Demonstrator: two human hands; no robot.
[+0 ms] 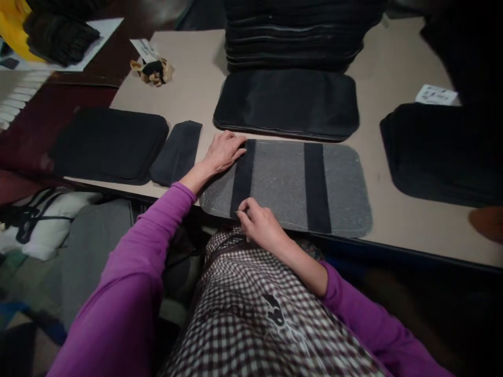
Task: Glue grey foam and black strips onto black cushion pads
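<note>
A grey rounded panel lies flat at the table's front edge, with two dark fabric strips across it. My left hand rests on its far left part, fingers stretched out, fingertips on the far end of the left dark strip. At the near end of that same strip my right hand is closed, thumb and forefinger pinched at the strip's end by the panel's edge. The right dark strip lies across the panel, untouched. Left of the panel sits a small pile of loose dark strips.
Behind the panel lies a stack of black panels, with a taller black stack beyond. More black pieces lie left, and another black pile right, by a paper label. Crumpled brown paper sits at back left.
</note>
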